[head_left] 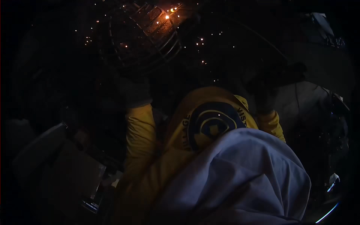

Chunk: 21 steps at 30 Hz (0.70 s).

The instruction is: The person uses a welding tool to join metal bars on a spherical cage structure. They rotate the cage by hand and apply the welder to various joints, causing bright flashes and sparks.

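At the top, a rounded cage of dark metal bars (142,35) is lit orange by a small bright glow (167,17), with sparks scattered around it. My left hand (134,88), in a dark glove, is below the cage at the end of a yellow sleeve. Darkness hides its fingers and whether it touches the bars. Further right, my right hand (262,92) is almost lost in shadow above the other yellow cuff. Close to it lies a dark, bulky shape (290,73), from which a thin line runs up toward the glow. Its fingers do not show.
A yellow garment with a round dark emblem (213,125) and a draped grey-blue cloth (240,176) fill the lower middle. Pale flat panels (75,168) stand at the lower left. A greyish surface (303,97) and shiny crumpled material (326,30) lie on the right.
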Motion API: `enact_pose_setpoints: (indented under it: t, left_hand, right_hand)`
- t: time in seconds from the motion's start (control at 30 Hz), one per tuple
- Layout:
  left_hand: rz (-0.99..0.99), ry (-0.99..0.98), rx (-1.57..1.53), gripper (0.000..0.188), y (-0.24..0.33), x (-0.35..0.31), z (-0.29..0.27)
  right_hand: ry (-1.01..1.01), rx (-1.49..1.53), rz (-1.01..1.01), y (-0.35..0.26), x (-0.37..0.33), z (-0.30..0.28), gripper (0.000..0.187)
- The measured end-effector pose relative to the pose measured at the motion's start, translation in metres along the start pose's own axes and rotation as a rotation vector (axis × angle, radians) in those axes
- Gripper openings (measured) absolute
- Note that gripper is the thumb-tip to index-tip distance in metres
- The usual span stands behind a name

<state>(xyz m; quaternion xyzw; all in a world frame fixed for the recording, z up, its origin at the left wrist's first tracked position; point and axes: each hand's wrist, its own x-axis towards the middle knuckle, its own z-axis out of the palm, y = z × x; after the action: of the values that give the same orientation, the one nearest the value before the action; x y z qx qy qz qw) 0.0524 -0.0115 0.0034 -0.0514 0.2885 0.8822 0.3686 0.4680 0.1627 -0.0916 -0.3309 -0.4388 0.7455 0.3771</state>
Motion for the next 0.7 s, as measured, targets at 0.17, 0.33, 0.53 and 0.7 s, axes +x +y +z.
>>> enact_pose_setpoints:
  t: [0.17,0.33,0.53,0.7]
  left_hand:
    - [0.066,0.136,0.097,0.048,-0.009,-0.001,0.021]
    - [0.12,0.296,0.243,0.051,-0.015,-0.001,0.028]
    - [0.159,0.386,0.292,0.048,-0.012,-0.001,0.025]
    - [0.151,0.351,0.245,0.042,-0.012,-0.001,0.025]
  right_hand:
    - [0.056,0.132,-0.003,-0.024,0.011,0.052,0.033]
    - [0.072,-0.268,-0.074,-0.045,0.018,0.074,0.038]
    - [0.073,-0.226,0.008,-0.046,0.016,0.076,0.043]
    - [0.124,-0.223,0.018,-0.04,0.014,0.073,0.043]
